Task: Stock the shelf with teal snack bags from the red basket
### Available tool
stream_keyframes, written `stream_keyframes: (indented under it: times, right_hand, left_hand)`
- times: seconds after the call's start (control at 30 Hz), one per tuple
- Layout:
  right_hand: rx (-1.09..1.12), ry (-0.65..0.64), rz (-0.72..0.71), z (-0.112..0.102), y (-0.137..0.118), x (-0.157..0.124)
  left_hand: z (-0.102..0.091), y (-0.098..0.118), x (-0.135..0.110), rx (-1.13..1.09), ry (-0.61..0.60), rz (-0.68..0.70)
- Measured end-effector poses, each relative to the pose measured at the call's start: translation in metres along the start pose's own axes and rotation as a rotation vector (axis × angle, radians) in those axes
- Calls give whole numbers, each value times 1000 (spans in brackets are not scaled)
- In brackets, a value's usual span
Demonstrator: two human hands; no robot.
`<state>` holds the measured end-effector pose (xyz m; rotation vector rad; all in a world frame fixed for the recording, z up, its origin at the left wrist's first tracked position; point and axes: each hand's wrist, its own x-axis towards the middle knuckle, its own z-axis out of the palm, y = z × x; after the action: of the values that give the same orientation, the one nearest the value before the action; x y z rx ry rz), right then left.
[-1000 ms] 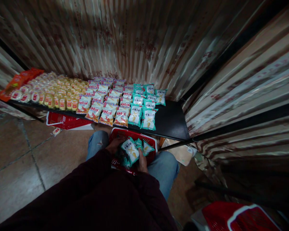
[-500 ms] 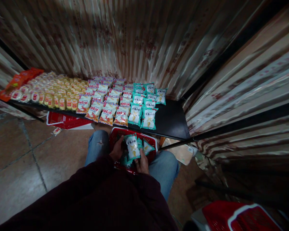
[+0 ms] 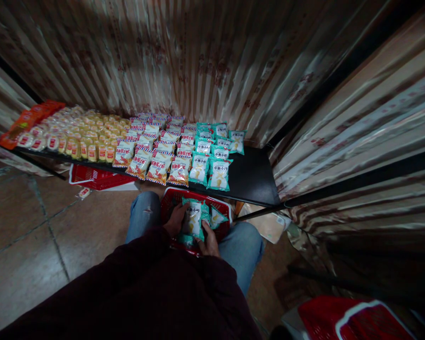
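Between my knees sits a red basket (image 3: 170,194) with teal-and-white snack bags inside. Above it I hold a teal snack bag (image 3: 193,219) with both hands, its printed front facing up. My left hand (image 3: 176,219) grips the bag's left edge. On the lower right edge, my right hand (image 3: 209,240) closes with thumb and fingers. Another teal bag (image 3: 217,218) lies in the basket to the right. Whether more bags are stacked under the held one I cannot tell.
A black shelf (image 3: 251,174) carries rows of teal bags (image 3: 219,174), white-and-red snack bags (image 3: 159,166), small wrapped cakes (image 3: 92,134) and orange packs (image 3: 30,123). Red baskets stand under the shelf (image 3: 92,177) and at lower right (image 3: 326,316). A small packet (image 3: 84,192) lies on the floor.
The held teal bag has shifted slightly left and turned more upright. My hands have adjusted a little around its edges; the shelf goods have not moved.
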<state>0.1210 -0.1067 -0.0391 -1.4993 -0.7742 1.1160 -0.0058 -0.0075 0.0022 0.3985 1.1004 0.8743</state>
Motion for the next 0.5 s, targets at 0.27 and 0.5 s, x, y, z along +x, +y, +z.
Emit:
stream_keyframes:
  times: [0.27,0.5]
  right_hand:
    - [-130,-173,-276,-17,4,-3]
    - [-129,-153,-229,-21,12,6]
  left_hand:
    - [12,2,-8,69,21,99]
    - [13,6,-17,250,167,406]
